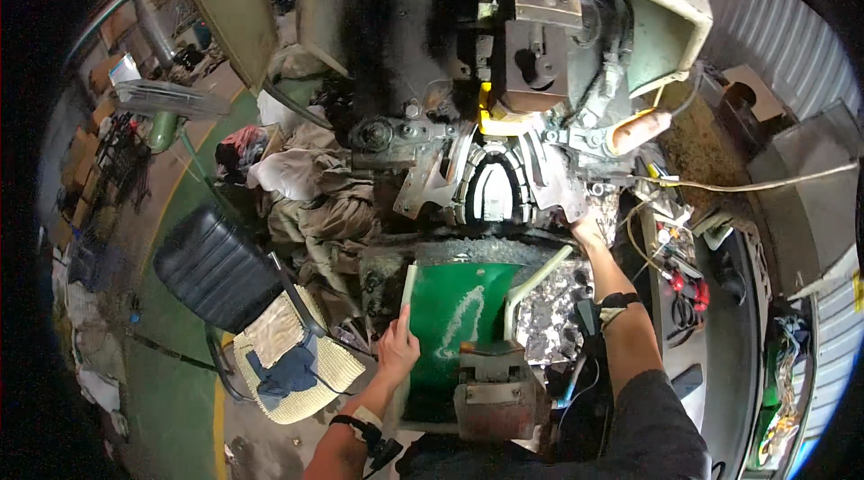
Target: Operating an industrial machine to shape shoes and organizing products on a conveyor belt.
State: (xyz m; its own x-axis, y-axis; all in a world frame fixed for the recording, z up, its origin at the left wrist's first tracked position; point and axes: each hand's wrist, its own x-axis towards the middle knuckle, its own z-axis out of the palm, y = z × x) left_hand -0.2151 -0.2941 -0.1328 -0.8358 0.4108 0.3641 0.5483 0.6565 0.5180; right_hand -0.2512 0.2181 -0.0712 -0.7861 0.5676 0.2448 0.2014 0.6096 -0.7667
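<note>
My left hand [397,347] rests on the left rail of a green sloped chute [454,314], fingers curled around a pale strip along its edge. My right hand [587,230] reaches up to a grey metal plate at the lower right of the big machine's head [504,84], gripping its edge. Between the metal jaws sits a dark arched opening with a white rim [492,188]. A black band is on each wrist. A grey metal block [498,390] sits at the chute's lower end.
A black padded chair [216,269] with woven cushions stands at left beside a heap of rags [310,201]. Tools, red-handled pliers [686,287] and cables crowd the bench at right. Metal scraps [551,309] lie beside the chute. A fan [166,100] stands far left.
</note>
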